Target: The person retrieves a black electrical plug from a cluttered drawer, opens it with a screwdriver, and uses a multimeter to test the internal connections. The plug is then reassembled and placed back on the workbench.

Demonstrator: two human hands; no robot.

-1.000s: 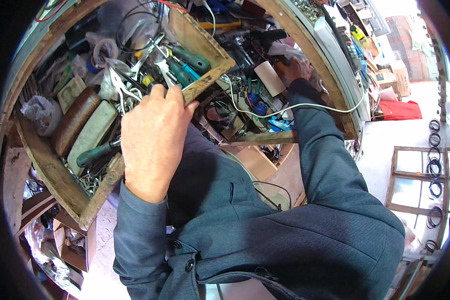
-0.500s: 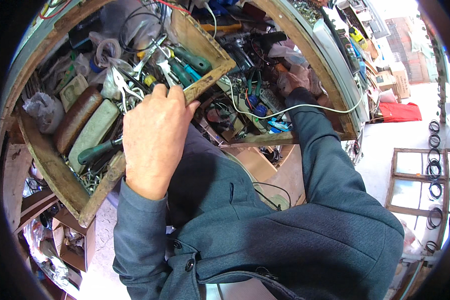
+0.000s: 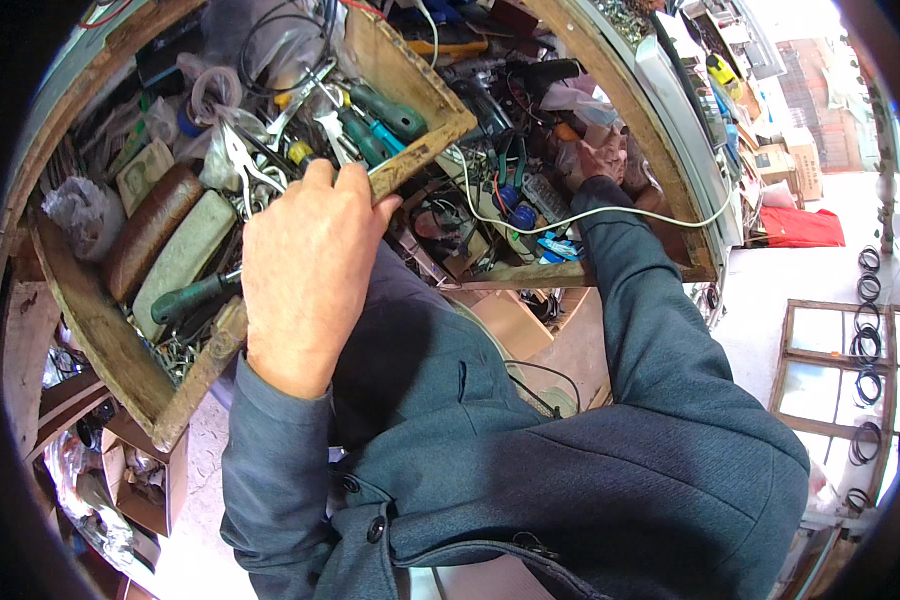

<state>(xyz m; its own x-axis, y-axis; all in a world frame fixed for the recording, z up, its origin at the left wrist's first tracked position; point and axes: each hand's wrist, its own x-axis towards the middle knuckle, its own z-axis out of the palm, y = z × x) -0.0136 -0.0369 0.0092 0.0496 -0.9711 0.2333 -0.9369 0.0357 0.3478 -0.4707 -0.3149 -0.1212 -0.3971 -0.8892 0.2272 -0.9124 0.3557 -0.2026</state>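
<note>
My left hand [image 3: 308,272] grips the near rim of a worn wooden tool tray [image 3: 100,335], fingers curled over its edge. The tray holds green-handled screwdrivers [image 3: 385,110], metal pliers [image 3: 242,160], a brown oblong block [image 3: 150,230], a pale green block [image 3: 185,262] and a green-handled tool [image 3: 190,297]. My right hand [image 3: 600,157] reaches into a second wooden box [image 3: 625,105] to the right, among wires, tools and small parts. Its fingers are buried in the clutter, so what they hold is hidden. A white cable [image 3: 610,216] runs across that box and over my right sleeve.
A cardboard box [image 3: 130,485] with odds and ends sits low on the left. On the right lie a red cloth [image 3: 802,228], a wooden window frame [image 3: 838,372] on a pale floor, and several black rings [image 3: 868,345]. Stacked cartons [image 3: 780,150] stand further back.
My right hand has shifted slightly deeper into the right box. My left hand keeps its grip on the tray, which has barely moved.
</note>
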